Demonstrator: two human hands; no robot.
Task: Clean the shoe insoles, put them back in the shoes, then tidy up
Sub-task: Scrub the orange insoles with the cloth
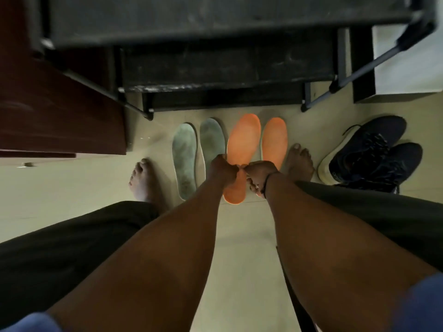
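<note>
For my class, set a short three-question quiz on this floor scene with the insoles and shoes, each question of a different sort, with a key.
1. How many insoles lie on the floor, and in what colours?
2. True or false: the dark shoes sit to the left of the insoles.
3. Which insole lies under both hands? A) far-left grey-green insole B) larger orange insole C) neither

Key
1. Four: two grey-green, including the second grey-green insole, and two orange, including the right orange insole.
2. False; they sit to the right.
3. B; the left hand and right hand meet over it with fingers curled. What they pinch cannot be told.
</note>
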